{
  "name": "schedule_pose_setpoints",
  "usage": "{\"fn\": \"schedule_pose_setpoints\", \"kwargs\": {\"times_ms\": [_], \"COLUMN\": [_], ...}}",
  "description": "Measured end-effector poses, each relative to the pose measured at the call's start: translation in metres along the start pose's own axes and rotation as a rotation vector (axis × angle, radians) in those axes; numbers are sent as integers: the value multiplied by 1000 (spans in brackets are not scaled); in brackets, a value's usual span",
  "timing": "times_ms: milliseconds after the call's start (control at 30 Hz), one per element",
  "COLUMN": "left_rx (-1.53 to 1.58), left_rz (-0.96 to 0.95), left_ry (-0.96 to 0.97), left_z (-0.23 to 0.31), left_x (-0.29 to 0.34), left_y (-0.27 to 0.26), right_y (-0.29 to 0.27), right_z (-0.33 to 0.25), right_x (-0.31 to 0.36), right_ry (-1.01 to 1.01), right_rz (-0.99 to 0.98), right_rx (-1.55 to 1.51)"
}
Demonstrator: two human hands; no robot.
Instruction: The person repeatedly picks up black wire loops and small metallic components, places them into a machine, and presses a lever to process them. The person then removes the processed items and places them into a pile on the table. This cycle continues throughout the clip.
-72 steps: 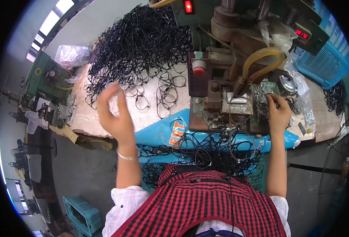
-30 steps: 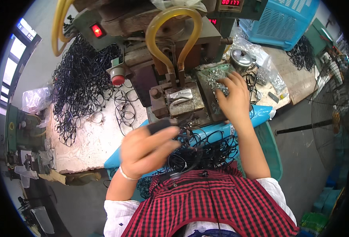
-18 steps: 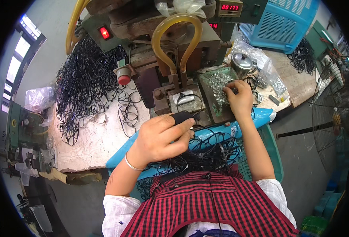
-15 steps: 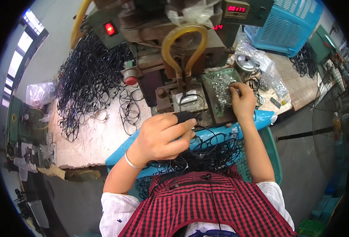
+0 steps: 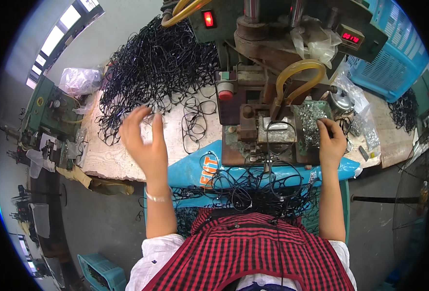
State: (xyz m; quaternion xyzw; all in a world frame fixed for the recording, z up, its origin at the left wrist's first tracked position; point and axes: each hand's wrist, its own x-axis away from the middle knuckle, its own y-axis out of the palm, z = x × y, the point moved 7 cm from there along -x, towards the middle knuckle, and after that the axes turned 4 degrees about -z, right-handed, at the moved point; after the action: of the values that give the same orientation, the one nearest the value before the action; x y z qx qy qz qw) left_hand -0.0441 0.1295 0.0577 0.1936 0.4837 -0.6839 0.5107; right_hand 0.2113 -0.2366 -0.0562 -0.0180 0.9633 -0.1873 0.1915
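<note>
I see a heap of thin black wire frames point(image 5: 156, 58) tangled across the pale surface point(image 5: 112, 160), a few lying loose near its front. Small silvery metal parts point(image 5: 311, 123) fill a tray on the press, and one black frame point(image 5: 275, 138) lies flat at its base.

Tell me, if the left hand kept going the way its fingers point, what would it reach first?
Probably the heap of black wire eyeglass frames: the left hand points up-left toward it, though its height above the bench is unclear.

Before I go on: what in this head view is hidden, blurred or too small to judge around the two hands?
- Left hand: blurred; whether it holds a black wire frame is unclear.
- Right hand: fingertips sit in the tray of small metal parts; the parts are too small to tell a pinch.
- Press: its top is cut off by the upper edge.
- Frame on the fixture: seating unclear, too small.
</note>
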Motion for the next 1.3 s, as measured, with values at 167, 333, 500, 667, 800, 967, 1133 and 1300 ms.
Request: {"fn": "schedule_pose_setpoints", "kwargs": {"times_ms": [167, 333, 500, 667, 800, 967, 1133, 1300], "left_rx": [-635, -130, 550, 827, 1021, 1244, 1323, 896], "left_rz": [-486, -367, -331, -237, -168, -155, -89, -364], "left_ry": [-123, -300, -503, -472, -378, 150, 63, 584], "left_z": [-126, -171, -118, -93, -23, 93, 88, 126], "left_x": [42, 78, 46, 65, 40, -26, -28, 22], "left_y": [103, 109, 116, 118, 89, 40, 44, 44], "right_y": [25, -4, 24, 69, 67, 78, 65, 15], "right_z": [-4, -6, -92, -114, -107, -122, -137, -49], "right_x": [-3, 24, 11, 2, 9, 16, 29, 11], "right_ry": [-3, 118, -47, -42, 41, 132, 33, -210], "right_rz": [-79, -66, -276, -272, -278, -347, -334, -128], "right_rx": [26, -56, -336, -492, -481, -715, -696, 427]}}
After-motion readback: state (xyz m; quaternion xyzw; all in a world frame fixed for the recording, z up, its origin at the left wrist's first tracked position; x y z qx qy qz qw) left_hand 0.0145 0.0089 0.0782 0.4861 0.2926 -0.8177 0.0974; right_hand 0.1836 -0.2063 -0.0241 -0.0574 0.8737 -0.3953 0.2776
